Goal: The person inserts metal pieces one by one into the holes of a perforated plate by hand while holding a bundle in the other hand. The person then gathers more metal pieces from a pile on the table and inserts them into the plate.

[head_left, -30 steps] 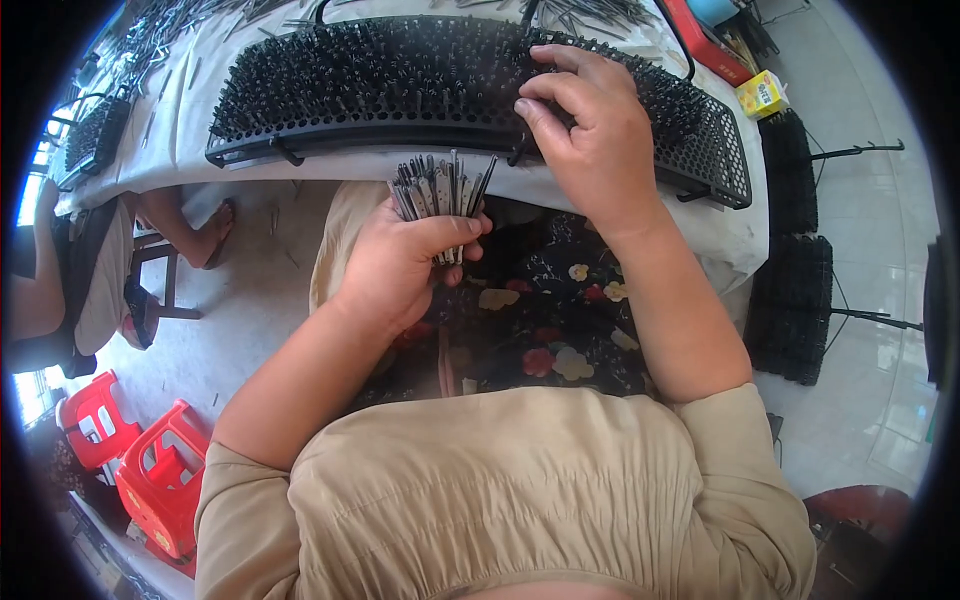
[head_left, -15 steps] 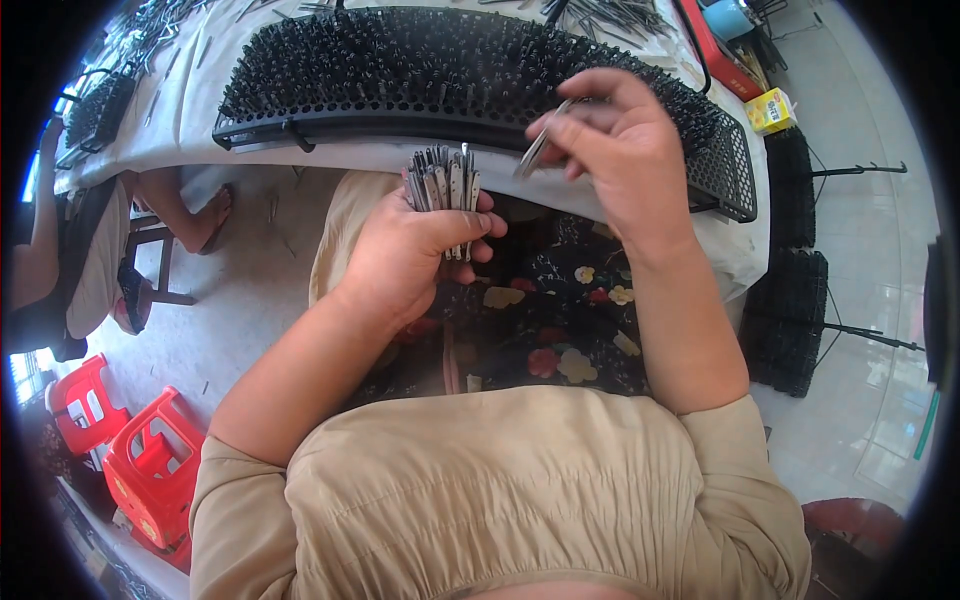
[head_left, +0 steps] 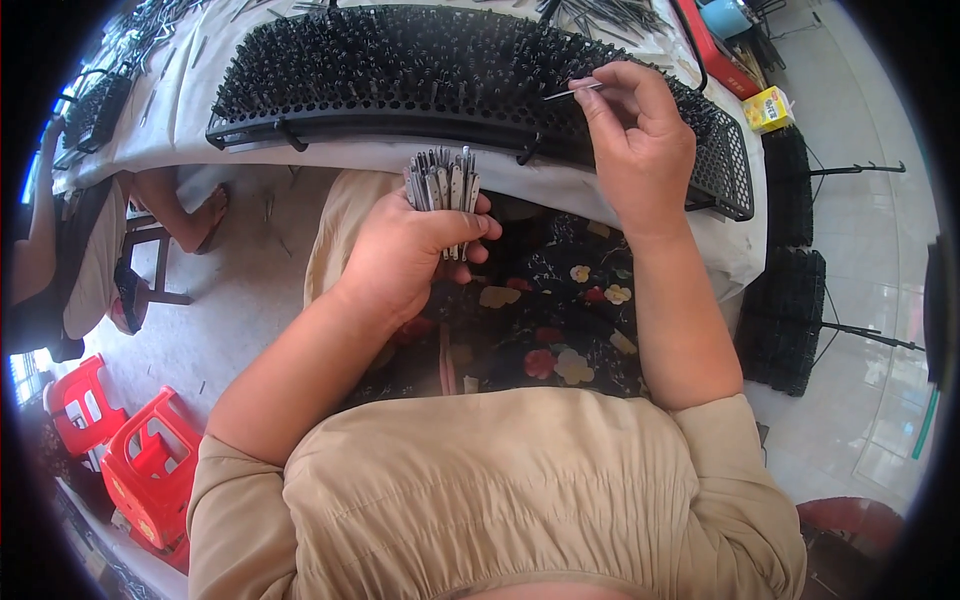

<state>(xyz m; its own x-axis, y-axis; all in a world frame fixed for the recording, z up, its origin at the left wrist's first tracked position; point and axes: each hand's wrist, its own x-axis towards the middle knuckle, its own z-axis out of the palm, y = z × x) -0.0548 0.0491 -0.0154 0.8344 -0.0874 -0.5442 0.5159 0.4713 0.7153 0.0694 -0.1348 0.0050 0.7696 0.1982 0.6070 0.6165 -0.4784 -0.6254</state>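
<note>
My left hand (head_left: 405,240) is closed around an upright bundle of slim metal pieces (head_left: 440,185), silver and dark, some with small holes; their exact kind is unclear. It stays over my lap, below the table edge. Between the thumb and forefinger of my right hand (head_left: 648,150) is one slim metal piece (head_left: 560,95), nearly level and pointing left. That piece is above the front right part of a long black perforated rack (head_left: 255,132). Many small dark upright pieces (head_left: 400,60) crowd the rack's holes. Whether the held piece touches the rack I cannot tell.
Loose metal pieces lie on the white-covered table (head_left: 185,100) beyond the rack. A yellow box (head_left: 768,110) and a red box (head_left: 715,50) are at the right. Black racks (head_left: 785,320) stand below. Another person's leg (head_left: 175,205) and red plastic stools (head_left: 150,455) are at the left.
My right hand has turned and moved slightly up and right; its metal piece has swung from slanting down to nearly level over the rack. My left hand holds its bundle almost unmoved.
</note>
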